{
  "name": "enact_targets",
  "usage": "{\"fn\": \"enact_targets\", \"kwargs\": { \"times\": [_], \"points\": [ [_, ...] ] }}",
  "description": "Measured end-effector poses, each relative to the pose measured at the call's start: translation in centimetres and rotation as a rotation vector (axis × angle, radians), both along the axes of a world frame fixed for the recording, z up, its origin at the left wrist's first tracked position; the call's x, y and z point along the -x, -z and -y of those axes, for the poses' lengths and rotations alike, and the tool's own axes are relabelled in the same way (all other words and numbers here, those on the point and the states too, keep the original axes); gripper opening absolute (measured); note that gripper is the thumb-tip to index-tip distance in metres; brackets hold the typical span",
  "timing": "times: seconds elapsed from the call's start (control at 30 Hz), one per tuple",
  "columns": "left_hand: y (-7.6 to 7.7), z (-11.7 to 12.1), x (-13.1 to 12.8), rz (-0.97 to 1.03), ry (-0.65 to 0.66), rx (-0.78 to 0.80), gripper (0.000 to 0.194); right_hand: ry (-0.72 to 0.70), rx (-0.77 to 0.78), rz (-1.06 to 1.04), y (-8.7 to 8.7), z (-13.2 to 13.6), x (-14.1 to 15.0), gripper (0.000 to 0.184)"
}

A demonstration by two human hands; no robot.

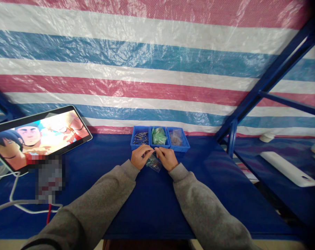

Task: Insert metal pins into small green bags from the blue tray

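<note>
My left hand (141, 156) and my right hand (167, 158) meet at the fingertips just in front of three blue bins. Both are closed in a pinch; what lies between the fingers is too small to make out. Below and between them, a small heap of clear plastic bags (154, 164) with small dark contents rests on the table. The left bin holds loose screws (141, 138). Green plastic packets (158, 135) fill the middle bin (159, 146). In the right bin lie clear, pale plastic bags (175, 137).
The blue table (152, 208) runs across the view. At left, a tablet (42, 139) plays a cartoon beside white cables (14, 191) and a blurred-out object (50, 178). A blue metal frame (232, 135) and a long white object (287, 168) are at right. Striped sheeting (147, 86) hangs behind.
</note>
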State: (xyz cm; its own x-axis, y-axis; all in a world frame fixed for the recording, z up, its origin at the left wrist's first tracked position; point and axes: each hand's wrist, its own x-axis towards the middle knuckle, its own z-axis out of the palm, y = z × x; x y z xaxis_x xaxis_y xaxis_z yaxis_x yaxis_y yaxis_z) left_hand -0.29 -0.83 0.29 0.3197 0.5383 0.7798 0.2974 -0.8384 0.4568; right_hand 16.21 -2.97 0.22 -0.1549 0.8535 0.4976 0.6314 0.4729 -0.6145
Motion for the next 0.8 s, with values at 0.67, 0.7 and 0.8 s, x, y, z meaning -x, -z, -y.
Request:
{"fn": "enact_targets", "kwargs": {
  "times": [0.67, 0.7, 0.8],
  "points": [
    [-0.1, -1.1, 1.0, -0.018, -0.239, -0.270, 0.015, 0.071, -0.031, -0.039, -0.7, 0.4, 0.0, 0.047],
    [-0.2, -1.3, 1.2, -0.021, -0.288, -0.281, 0.015, 0.070, -0.031, -0.040, -0.7, 0.4, 0.0, 0.047],
    [-0.8, -1.7, 1.6, -0.001, -0.397, -0.300, 0.015, 0.063, -0.027, -0.040, -0.8, 0.4, 0.0, 0.046]
  ]
}}
